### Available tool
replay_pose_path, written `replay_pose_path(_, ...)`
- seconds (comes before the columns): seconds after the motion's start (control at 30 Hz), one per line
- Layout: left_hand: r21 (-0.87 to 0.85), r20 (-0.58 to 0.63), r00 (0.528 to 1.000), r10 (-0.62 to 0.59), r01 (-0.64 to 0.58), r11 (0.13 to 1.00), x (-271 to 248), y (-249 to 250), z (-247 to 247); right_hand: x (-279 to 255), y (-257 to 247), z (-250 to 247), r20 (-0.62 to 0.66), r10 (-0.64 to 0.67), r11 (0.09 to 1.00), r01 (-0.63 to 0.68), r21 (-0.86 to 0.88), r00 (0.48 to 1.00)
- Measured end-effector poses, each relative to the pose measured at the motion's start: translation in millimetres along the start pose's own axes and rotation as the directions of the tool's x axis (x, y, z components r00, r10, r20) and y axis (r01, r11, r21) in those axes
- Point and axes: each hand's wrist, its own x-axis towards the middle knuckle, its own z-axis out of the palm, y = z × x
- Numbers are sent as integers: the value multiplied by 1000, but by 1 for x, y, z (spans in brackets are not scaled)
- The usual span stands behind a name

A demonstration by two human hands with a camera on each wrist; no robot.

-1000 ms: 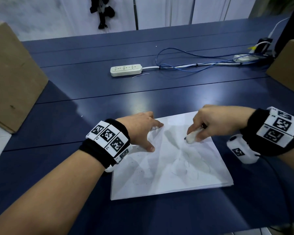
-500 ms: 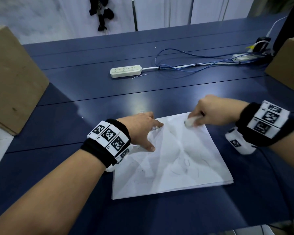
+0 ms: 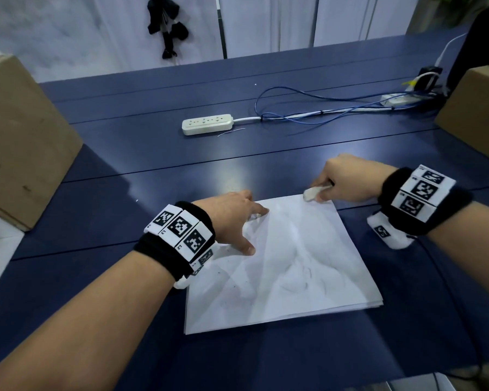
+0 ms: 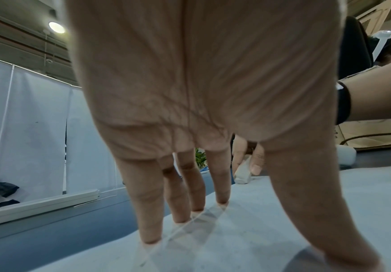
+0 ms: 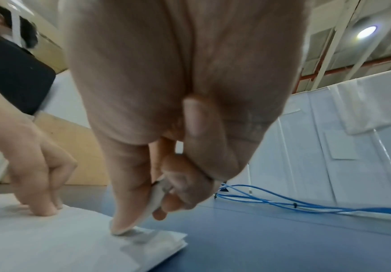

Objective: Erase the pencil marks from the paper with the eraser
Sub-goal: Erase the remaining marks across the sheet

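Head view, paper: a white stack of sheets, the paper (image 3: 283, 266), lay flat on the dark blue table (image 3: 124, 334), closest to the person; faint grey pencil marks (image 3: 305, 277) and creases showed across its middle.
Left hand: the left hand (image 3: 232, 218) rested on the paper's near-left part with straight, spread fingers (image 4: 222, 185) pressing their tips down on the sheet, the thumb apart from the rest; it gripped nothing.
Left wrist: a black band with black-and-white marker tiles (image 3: 181, 230) circled it.
Right hand: the right hand (image 3: 347, 182) sat at the paper's far right corner, its thumb and curled fingers (image 5: 129, 184) pinching the eraser.
Eraser: the whitish eraser (image 3: 312, 192) was held between thumb and fingers, its lower end touching the paper at that far corner, as the right wrist view showed (image 5: 129, 228).
Right wrist: a matching band of marker tiles (image 3: 418, 193), with a white camera unit (image 3: 390, 232) below it.
Farther back: a white power strip (image 3: 208, 124) lay on the table, with blue cables (image 3: 322, 108) running from it to the right.
Sides: a cardboard box (image 3: 20, 142) stood at the left edge and another cardboard box (image 3: 474, 108) at the far right.
Beyond: white partition panels (image 3: 266, 21) stood behind the table.
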Motion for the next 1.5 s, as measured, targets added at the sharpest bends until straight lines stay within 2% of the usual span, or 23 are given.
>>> replay_pose_path(0.1,5,7,1000,-9,9,1000,-1,0,0,-8,0,4,-9,-25,1000,25,12,1000)
replay_pose_path(0.23,11,4,1000,-10,10,1000,1,-1,0,-34,-15,7,193,-151,985,132,110,969)
replay_pose_path(0.27,13,4,1000,-11,11,1000,1,-1,0,-32,-15,6,188,-149,986,132,100,971)
replay_pose_path(0.4,37,5,1000,-16,16,999,0,4,0,-6,-1,0,3,-19,999,19,-38,1000)
replay_pose_path(0.47,50,4,1000,-26,26,998,-1,7,-1,-3,3,0,-8,-20,998,19,-68,1000)
replay_pose_path(0.53,56,-3,999,-34,34,998,-1,8,-1,-13,1,2,58,-87,995,90,-51,995)
replay_pose_path(0.6,51,-7,999,-33,33,998,-1,8,0,-30,-6,5,180,-153,988,153,17,972)
replay_pose_path(0.67,47,-16,999,-29,30,998,-1,7,0,-39,-12,6,244,-169,986,161,53,955)
replay_pose_path(0.77,23,-30,999,-38,39,999,-3,8,1,-23,-6,4,100,-82,996,85,-26,992)
replay_pose_path(0.87,-17,-54,998,-45,44,999,-5,8,4,-6,0,1,-28,10,997,-13,-77,1000)
replay_pose_path(0.93,-39,-70,996,-48,45,998,-5,7,6,-11,0,3,-2,-16,998,16,-61,1000)
replay_pose_path(1.03,-59,-76,996,-52,47,997,-5,4,9,-38,-10,11,139,-133,991,132,12,981)
replay_pose_path(1.1,-60,-72,996,-51,47,997,-6,4,8,-49,-16,15,167,-163,986,168,-15,972)
replay_pose_path(1.23,-70,-73,996,-51,46,997,-12,5,7,-48,-19,15,152,-128,988,140,-71,980)
replay_pose_path(1.5,-22,-159,987,12,-15,1000,-40,16,18,-55,-24,16,131,-75,996,80,-29,989)
